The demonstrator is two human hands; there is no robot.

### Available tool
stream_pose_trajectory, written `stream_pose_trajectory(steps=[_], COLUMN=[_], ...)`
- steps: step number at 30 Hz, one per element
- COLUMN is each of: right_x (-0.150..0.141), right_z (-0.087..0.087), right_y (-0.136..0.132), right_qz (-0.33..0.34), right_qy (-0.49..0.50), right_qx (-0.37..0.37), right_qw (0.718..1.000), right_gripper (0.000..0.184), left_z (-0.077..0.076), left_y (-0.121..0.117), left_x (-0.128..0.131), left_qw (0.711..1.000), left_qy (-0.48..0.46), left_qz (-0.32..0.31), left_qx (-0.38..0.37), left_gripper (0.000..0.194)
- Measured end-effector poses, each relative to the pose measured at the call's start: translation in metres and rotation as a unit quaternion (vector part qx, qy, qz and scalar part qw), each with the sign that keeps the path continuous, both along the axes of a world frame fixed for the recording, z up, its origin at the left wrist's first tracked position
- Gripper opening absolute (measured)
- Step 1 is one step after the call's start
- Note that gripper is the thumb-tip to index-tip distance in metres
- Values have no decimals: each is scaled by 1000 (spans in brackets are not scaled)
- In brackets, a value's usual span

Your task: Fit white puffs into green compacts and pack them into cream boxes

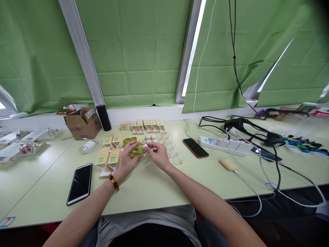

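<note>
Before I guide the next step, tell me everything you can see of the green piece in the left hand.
The green piece is small and light green, smooth and plastic-like, with a rounded, band-like outer side. The left hand grips it with thumb and fingers, which hide part of it. It is in front of the person, over the pale table; whether it touches the surface is unclear. The right hand holds a small whitish piece by its right end; any join is too small to tell.

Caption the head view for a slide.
Left hand holds a green piece, right hand a white piece, between beige cartons and clear plastic pieces.
</note>
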State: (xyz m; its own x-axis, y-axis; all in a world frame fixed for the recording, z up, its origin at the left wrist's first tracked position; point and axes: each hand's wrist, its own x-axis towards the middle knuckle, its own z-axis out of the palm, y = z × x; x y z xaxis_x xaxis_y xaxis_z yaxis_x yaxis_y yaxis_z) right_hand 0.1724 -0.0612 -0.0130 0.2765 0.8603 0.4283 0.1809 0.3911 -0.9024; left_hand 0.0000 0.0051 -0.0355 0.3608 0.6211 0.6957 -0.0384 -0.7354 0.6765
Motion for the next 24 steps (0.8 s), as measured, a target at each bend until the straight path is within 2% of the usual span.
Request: stream_pose_trajectory(steps=[4,10,14,16,19,21,24], right_x=[-1,-6,-7,-6,-2,0,3], right_z=[-3,-10,-13,-12,-9,-8,-6], right_y=[1,3,3,1,-2,-5,-6], right_qz=[-14,2,2,-7,-14,-21,-59], right_qy=[0,-3,-20,-44,-116,-174,-247], right_qx=[-2,-2,-2,2,33,62,112], right_qw=[1000,1000,1000,999,993,983,961], right_gripper=[43,42,42,45,46,43,32], left_z=[4,7,3,0,-3,-3,0], left_y=[-6,-13,-13,-12,-10,-7,-3], left_x=[0,0,0,0,1,2,3], left_qw=[998,989,991,996,999,989,963], left_qy=[34,66,67,53,-2,-44,-84], left_qz=[26,80,70,45,-21,-70,-117], left_qx=[49,102,97,64,-42,-125,-229], left_gripper=[46,43,44,48,58,63,59])
